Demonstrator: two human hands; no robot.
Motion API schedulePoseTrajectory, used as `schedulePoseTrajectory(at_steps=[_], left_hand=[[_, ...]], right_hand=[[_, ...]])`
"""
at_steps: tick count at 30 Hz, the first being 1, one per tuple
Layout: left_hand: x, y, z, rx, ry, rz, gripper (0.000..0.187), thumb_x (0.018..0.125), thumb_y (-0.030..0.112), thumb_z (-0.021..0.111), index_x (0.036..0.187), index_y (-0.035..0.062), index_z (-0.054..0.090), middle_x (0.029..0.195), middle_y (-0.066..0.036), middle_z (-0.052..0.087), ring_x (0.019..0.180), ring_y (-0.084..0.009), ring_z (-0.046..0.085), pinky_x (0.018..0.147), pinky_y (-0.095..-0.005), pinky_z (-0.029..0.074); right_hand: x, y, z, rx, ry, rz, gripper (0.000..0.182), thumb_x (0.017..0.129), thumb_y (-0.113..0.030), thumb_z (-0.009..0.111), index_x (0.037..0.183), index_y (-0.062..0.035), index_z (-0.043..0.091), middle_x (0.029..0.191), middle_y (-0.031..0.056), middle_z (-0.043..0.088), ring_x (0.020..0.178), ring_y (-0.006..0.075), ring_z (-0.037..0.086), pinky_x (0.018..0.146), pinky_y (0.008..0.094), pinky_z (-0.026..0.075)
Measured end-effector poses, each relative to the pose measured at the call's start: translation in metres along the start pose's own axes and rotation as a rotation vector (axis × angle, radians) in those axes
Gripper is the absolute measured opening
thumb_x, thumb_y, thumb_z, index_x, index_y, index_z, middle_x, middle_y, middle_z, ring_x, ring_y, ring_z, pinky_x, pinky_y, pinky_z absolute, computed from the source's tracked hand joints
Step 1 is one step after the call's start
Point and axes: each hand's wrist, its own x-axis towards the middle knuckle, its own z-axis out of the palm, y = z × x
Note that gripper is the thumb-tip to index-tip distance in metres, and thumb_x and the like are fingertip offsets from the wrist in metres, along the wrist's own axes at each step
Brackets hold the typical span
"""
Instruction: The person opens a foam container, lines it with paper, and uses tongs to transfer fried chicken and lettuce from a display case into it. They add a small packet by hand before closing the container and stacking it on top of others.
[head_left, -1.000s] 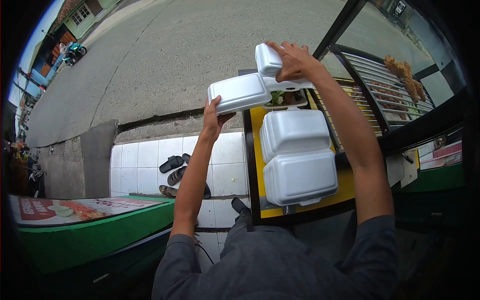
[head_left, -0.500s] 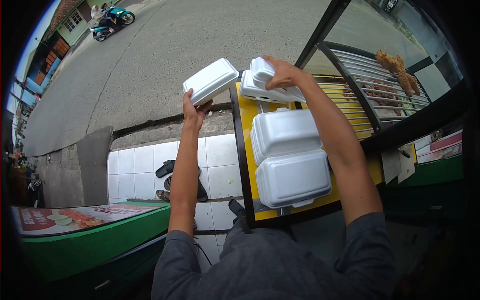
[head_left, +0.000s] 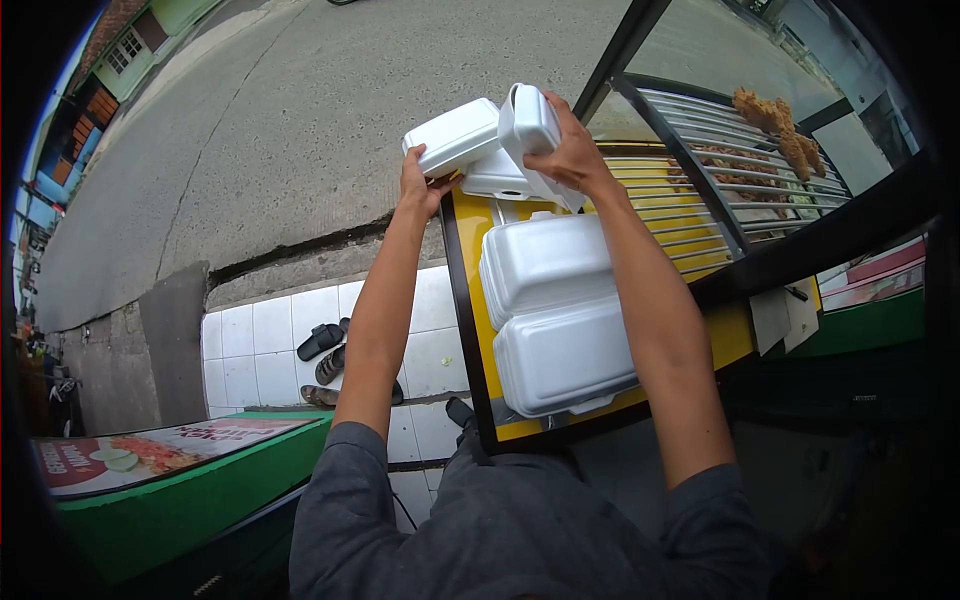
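My left hand (head_left: 424,186) is closed around one end of a closed white foam takeaway box (head_left: 452,137), held up at the counter's far left corner. My right hand (head_left: 572,158) grips a second white foam box (head_left: 532,122), tipped up on its side close to the first. Below and between these two, another foam box (head_left: 490,178) rests on the yellow counter (head_left: 466,222), partly covered by them. Nearer my body lie two groups of closed foam boxes, a far one (head_left: 548,262) and a near one (head_left: 562,358), partly behind my right forearm.
Fried pieces of food (head_left: 775,125) lie on a metal rack (head_left: 690,180) inside a black frame at right. Dark sandals (head_left: 320,342) are on the white tiles (head_left: 275,325) to the left. A green-edged sign panel (head_left: 180,455) stands lower left, and the road (head_left: 330,110) runs beyond.
My left hand has brought its box rightward, close to the other box. My right hand has tipped its box more upright. The motorbike has nearly left the view at the top.
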Motion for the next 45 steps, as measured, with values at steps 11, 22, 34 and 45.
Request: schedulePoseTrajectory(at_steps=[11,22,34,45], left_hand=[[-0.022,-0.018,0.024,0.505,-0.095,0.113,0.063,0.081,0.05,0.06,0.131,0.0152,0.044,0.125,-0.01,0.05,0.117,-0.0275,0.047,0.097,-0.05,0.036],[-0.023,-0.069,0.031,0.469,-0.038,0.231,0.074,0.095,0.063,0.037,0.139,0.0036,0.043,0.13,-0.015,0.053,0.12,-0.0266,0.047,0.103,-0.0391,0.034],[-0.012,-0.059,0.024,0.738,-0.102,0.23,0.083,0.095,0.069,0.029,0.135,-0.0001,0.049,0.126,-0.019,0.058,0.117,-0.0286,0.053,0.099,-0.0377,0.04],[-0.04,-0.018,0.033,0.715,-0.309,0.029,0.084,0.091,0.074,0.031,0.151,0.0159,0.027,0.15,-0.014,0.037,0.139,-0.0314,0.033,0.103,-0.0568,0.035]], right_hand=[[0.05,-0.057,-0.01,-0.601,-0.277,-0.108,0.118,0.045,-0.044,0.078,0.15,-0.0282,0.028,0.129,0.0174,0.055,0.12,0.0357,0.053,0.104,0.0549,0.04],[0.055,-0.042,0.01,-0.722,-0.489,-0.044,0.124,0.043,-0.035,0.082,0.151,-0.0411,0.021,0.151,0.0103,0.034,0.141,0.0354,0.029,0.111,0.0671,0.022],[0.052,-0.047,0.011,-0.775,-0.517,0.015,0.127,0.047,-0.037,0.087,0.151,-0.045,0.015,0.159,0.0035,0.02,0.146,0.0328,0.017,0.112,0.0707,0.015],[0.041,-0.047,0.008,-0.707,-0.39,0.012,0.125,0.047,-0.081,0.073,0.152,-0.0393,0.018,0.159,0.0096,0.021,0.147,0.0358,0.015,0.111,0.0706,0.013]])
